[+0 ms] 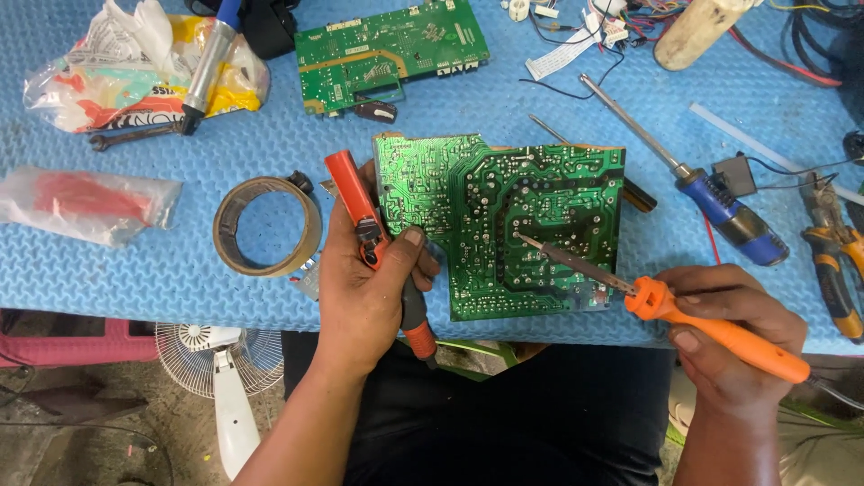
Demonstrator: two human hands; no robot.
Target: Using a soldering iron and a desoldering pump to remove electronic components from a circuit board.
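Note:
A green circuit board (531, 198) lies solder side up near the front edge of the blue mat. My left hand (364, 288) grips a red and black tool (360, 211) that rests against the board's left edge, thumb on its side. My right hand (733, 333) holds an orange-handled soldering iron (711, 328); its thin metal tip reaches left and touches the board near its middle.
A roll of brown tape (267, 225) sits left of my left hand. A second green board (391, 49), a blue-handled screwdriver (684, 171), yellow pliers (837, 261), plastic bags (85, 202) and wires (630, 18) lie around. A white fan (220, 360) stands on the floor below.

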